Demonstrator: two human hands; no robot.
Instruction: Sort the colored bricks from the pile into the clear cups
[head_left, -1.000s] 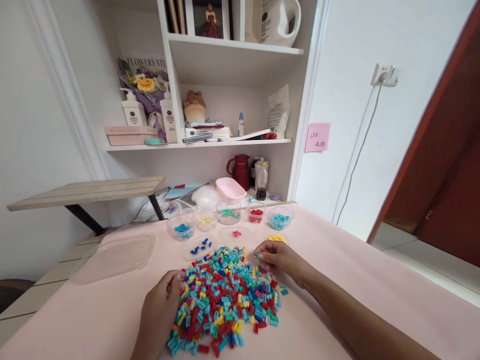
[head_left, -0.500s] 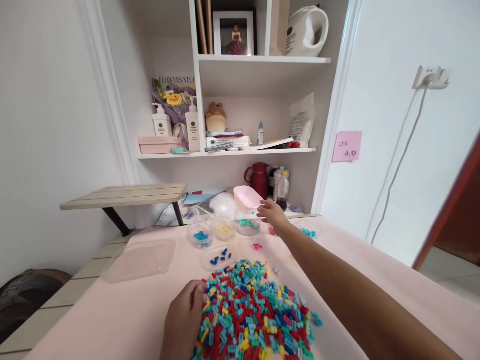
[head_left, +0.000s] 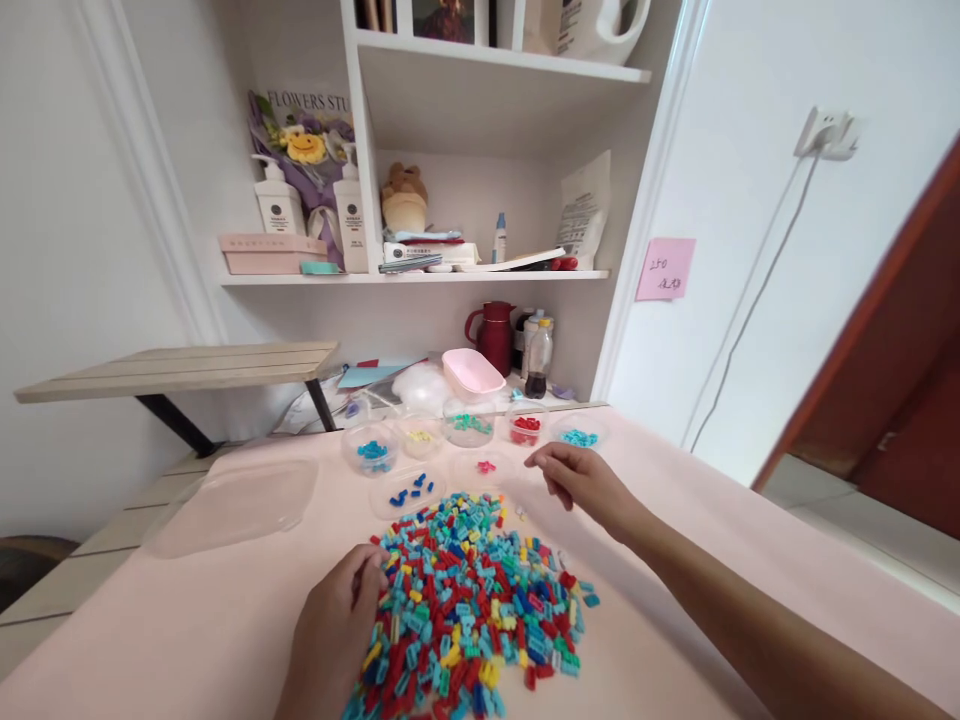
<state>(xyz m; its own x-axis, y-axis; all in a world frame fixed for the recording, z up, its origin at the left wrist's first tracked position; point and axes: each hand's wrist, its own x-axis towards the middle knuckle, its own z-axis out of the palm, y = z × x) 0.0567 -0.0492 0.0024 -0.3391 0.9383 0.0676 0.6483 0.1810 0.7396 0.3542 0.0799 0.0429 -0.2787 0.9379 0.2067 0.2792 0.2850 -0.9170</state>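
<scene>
A large heap of small mixed-colour building bricks (head_left: 465, 600) lies on the pink tablecloth. My left hand (head_left: 337, 615) rests at the heap's left edge, fingers curled together; anything inside them is hidden. Over the cloth, right of a shallow clear container with pink bricks (head_left: 486, 467), is my right hand (head_left: 585, 488). Its fingers are loosely bent and apart, with nothing visible between them. Clear containers stand behind the heap, holding green bricks (head_left: 471, 424), red bricks (head_left: 525, 430), light blue bricks (head_left: 580, 438), yellow bricks (head_left: 420, 437), blue bricks (head_left: 373, 452) and dark blue bricks (head_left: 412, 490).
A large clear lid or tray (head_left: 232, 505) lies on the cloth at left, near a small raised wooden shelf (head_left: 180, 370). At the back stand a pink basket (head_left: 472, 374), a red jug (head_left: 495, 338) and a bottle of dark liquid (head_left: 538, 360).
My right hand has drawn back from above the green-brick container towards me. The small green brick in the air there is no longer seen. My left hand stays by the heap; the view has shifted.
</scene>
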